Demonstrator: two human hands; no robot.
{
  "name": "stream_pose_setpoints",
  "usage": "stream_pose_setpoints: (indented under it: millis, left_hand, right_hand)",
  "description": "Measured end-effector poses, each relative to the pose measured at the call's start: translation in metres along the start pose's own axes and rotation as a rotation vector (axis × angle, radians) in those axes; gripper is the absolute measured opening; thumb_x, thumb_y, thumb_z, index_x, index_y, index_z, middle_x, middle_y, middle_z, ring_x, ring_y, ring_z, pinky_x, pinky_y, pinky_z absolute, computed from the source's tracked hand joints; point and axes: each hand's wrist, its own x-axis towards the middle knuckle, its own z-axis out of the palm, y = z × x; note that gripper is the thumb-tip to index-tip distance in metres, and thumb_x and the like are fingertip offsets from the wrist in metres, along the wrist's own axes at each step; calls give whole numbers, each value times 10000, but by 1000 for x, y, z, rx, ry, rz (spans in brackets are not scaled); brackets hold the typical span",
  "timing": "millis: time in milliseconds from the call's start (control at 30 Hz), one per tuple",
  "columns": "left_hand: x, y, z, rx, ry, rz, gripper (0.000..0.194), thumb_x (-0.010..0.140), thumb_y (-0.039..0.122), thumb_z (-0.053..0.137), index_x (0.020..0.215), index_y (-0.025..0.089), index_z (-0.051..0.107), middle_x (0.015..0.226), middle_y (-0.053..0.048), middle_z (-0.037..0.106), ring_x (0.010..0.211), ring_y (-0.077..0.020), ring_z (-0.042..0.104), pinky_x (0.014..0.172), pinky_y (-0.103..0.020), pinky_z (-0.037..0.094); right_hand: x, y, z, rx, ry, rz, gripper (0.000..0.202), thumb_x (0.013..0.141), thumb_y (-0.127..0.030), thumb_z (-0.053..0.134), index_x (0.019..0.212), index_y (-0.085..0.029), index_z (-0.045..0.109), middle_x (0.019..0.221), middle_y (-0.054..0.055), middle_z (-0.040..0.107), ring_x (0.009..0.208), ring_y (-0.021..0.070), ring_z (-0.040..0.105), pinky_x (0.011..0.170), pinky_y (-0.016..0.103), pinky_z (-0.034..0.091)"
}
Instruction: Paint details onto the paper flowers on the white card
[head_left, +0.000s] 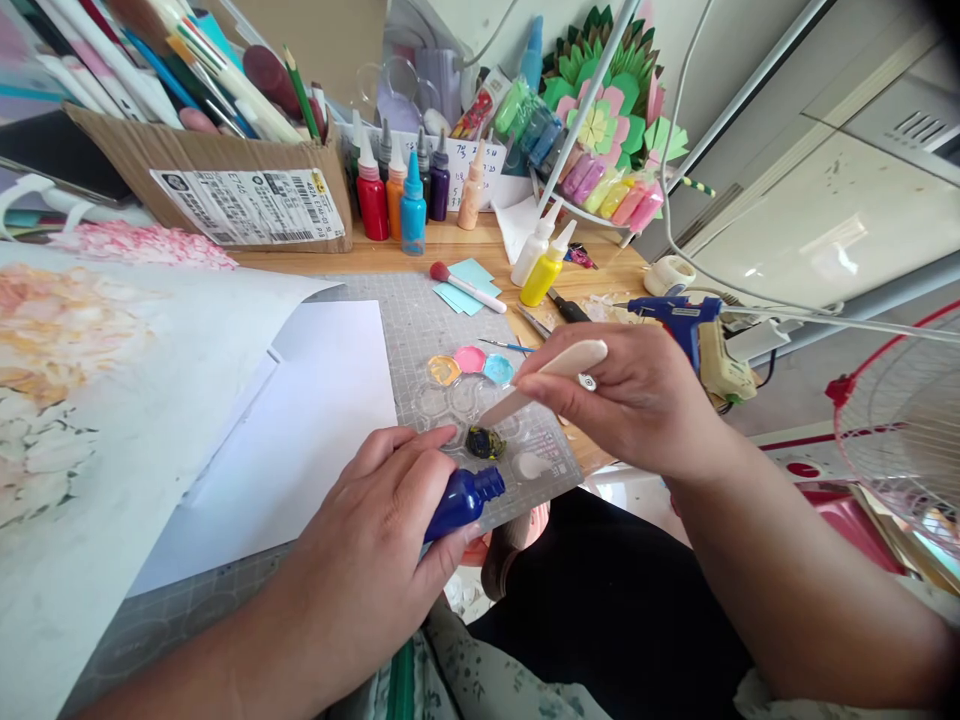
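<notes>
1. Nearest, the left hand (pixel 390 510) has its fingers wrapped round a blue bottle (pixel 459 503), tilted, its uncapped neck just beside the palette (pixel 465 398). A steady, shallow tilt would seem best — a steep one could let paint run out.
2. The right hand (pixel 630 395) pinches a flat stick (pixel 574 358) between thumb and fingers, its lower end at the well of dark, yellow-streaked paint (pixel 485 442); whether it touches the paint I cannot tell. Small, slow turns should suit so shallow a well.
3. The clear palette lies on the grey cutting mat (pixel 412 290), near its edge. It looks light, so a left fingertip on the rim could help stop it sliding.
4. Farther along it sit orange (pixel 444 370), pink (pixel 470 360) and light blue (pixel 498 369) paints — keeping the stick's end low should spare them drips.
5. Beyond, on the wooden counter (pixel 322 262), stand the yellow bottle (pixel 541 278) and a blue glue gun (pixel 686 318), both best left clear of the right wrist.
</notes>
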Motion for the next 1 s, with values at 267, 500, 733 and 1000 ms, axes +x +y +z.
stream_pose_setpoints:
  millis: [267, 500, 733, 1000]
  left_hand:
    - [1, 1, 1, 13, 8, -2, 143, 866, 269, 553, 996, 221, 521, 1324, -49, 551, 1220, -286, 403, 966, -499, 453]
    - [0, 1, 0, 13, 12, -1, 147, 866, 261, 548, 1005, 224, 518, 1334, -43, 547, 1212, -283, 409, 955, -496, 464]
    - [0, 0, 1, 11, 15, 3, 152, 862, 265, 557, 1003, 219, 521, 1337, -52, 545, 1217, -284, 405, 961, -488, 462]
    - [1, 0, -1, 14, 0, 14, 107, 873, 271, 540, 965, 223, 515, 1324, -51, 552, 1205, -274, 414, 948, -476, 470]
  right_hand:
    - [0, 0, -2, -15, -16, 55, 150, 875, -231, 617, 734, -203, 659, 716, -13, 654, 625, 85, 571, 577, 237, 441]
    - [-1, -1, -3, -23, -9, 64, 166, 869, -232, 621, 708, -205, 648, 691, -20, 641, 611, 89, 564, 564, 240, 435]
    - [1, 3, -2, -31, 35, 101, 139, 865, -248, 630, 738, -216, 677, 711, -21, 655, 625, 94, 577, 570, 242, 438]
    - [-1, 0, -2, -24, -1, 103, 163, 869, -253, 625, 716, -211, 666, 695, -18, 649, 598, 89, 562, 550, 238, 432]
